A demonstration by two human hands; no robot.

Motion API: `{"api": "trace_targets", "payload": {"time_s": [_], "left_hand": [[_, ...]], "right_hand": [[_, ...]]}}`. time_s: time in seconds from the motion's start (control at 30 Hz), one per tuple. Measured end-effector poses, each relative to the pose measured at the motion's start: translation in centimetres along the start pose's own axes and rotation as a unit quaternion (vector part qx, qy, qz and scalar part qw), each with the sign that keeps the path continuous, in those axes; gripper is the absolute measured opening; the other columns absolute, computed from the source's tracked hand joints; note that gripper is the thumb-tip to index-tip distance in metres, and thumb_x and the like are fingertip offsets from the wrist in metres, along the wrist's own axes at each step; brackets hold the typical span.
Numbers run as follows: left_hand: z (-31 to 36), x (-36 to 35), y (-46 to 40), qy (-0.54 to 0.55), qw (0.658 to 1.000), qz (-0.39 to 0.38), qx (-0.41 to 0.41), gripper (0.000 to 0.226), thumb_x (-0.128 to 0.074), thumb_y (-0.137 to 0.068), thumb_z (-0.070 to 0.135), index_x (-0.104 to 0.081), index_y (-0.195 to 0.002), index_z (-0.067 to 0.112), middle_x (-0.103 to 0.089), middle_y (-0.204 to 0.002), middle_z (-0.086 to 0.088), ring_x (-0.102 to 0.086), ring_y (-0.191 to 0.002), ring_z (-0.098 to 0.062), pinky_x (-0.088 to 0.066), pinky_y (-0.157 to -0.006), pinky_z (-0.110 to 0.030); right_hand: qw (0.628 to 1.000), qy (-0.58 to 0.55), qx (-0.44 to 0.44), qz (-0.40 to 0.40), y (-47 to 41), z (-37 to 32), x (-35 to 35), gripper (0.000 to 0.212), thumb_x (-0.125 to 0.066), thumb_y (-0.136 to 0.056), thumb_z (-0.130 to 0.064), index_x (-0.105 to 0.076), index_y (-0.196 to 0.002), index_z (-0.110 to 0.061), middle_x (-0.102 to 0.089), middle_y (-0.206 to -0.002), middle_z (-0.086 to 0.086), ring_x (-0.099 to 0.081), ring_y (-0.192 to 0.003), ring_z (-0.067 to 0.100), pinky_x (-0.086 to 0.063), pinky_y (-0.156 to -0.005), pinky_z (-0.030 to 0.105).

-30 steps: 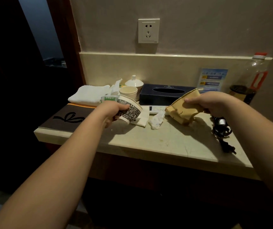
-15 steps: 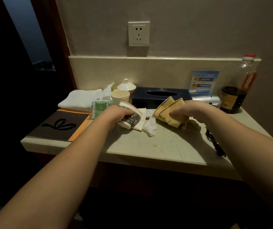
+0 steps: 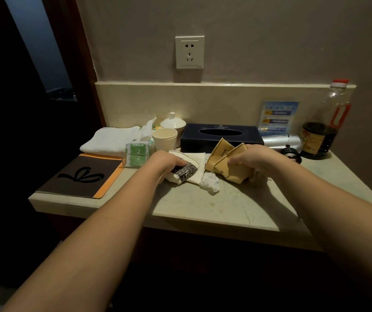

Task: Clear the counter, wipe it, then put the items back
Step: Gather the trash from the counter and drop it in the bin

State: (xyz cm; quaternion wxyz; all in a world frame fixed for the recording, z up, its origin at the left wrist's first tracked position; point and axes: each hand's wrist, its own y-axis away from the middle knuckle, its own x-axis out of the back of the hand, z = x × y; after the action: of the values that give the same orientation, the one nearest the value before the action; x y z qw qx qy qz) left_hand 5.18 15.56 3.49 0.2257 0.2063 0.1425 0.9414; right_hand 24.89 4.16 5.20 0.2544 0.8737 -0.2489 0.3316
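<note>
Fingers curled: my left hand (image 3: 167,162) grips patterned cup (image 3: 186,171), right hand (image 3: 251,159) crushed kraft cups (image 3: 223,163). I'd grab tissue wad (image 3: 209,184) at 6 o'clock w/ same lift.

Both forearms are bare from the bottom edge of the view up to the wrists, with no sleeve showing. The left hand (image 3: 166,162) and the right hand (image 3: 251,159) wear no gloves, rings, watch or bands.
</note>
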Motion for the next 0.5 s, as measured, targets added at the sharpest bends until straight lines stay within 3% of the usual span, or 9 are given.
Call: {"api": "trace_targets", "payload": {"time_s": [0.13,0.2,0.27,0.5], "left_hand": [[0.52,0.11,0.3,0.023,1.0,-0.011,0.012,0.035,-0.079,-0.075,0.013,-0.057,-0.099,0.0,-0.067,-0.095,-0.02,-0.068,-0.085,-0.037,-0.058,-0.06,-0.046],[0.41,0.08,-0.08,0.048,0.998,-0.04,0.012,0.047,-0.082,-0.068,0.014,-0.059,-0.106,-0.001,-0.07,-0.097,-0.02,-0.07,-0.086,-0.038,-0.057,-0.073,-0.054],[0.41,-0.04,-0.01,0.086,0.995,-0.053,0.007,0.04,-0.077,-0.073,0.008,-0.06,-0.108,-0.002,-0.07,-0.1,-0.023,-0.07,-0.086,-0.041,-0.053,-0.079,-0.063],[0.59,-0.33,0.13,0.093,0.994,-0.044,-0.034,0.039,-0.076,-0.075,0.008,-0.062,-0.109,-0.005,-0.071,-0.097,-0.021,-0.072,-0.08,-0.036,-0.059,-0.07,-0.044]], "right_hand": [[0.999,-0.021,0.036,0.02,0.1,-0.37,-0.64,0.045,-0.071,-0.083,-0.033,-0.048,-0.12,-0.021,-0.055,-0.115,0.007,-0.054,-0.099,0.026,-0.051,-0.074,0.035],[0.998,-0.023,0.049,0.026,0.24,-0.54,-0.64,0.042,-0.07,-0.084,-0.033,-0.048,-0.118,-0.022,-0.054,-0.111,0.005,-0.053,-0.099,0.026,-0.051,-0.073,0.034],[0.997,-0.032,0.065,0.025,0.41,-0.59,-0.53,0.038,-0.07,-0.084,-0.033,-0.048,-0.114,-0.023,-0.054,-0.109,0.004,-0.053,-0.099,0.025,-0.049,-0.066,0.031],[0.994,-0.045,0.099,0.034,0.48,-0.55,-0.52,0.037,-0.07,-0.083,-0.032,-0.05,-0.112,-0.022,-0.057,-0.108,0.004,-0.055,-0.098,0.025,-0.049,-0.068,0.03]]}}
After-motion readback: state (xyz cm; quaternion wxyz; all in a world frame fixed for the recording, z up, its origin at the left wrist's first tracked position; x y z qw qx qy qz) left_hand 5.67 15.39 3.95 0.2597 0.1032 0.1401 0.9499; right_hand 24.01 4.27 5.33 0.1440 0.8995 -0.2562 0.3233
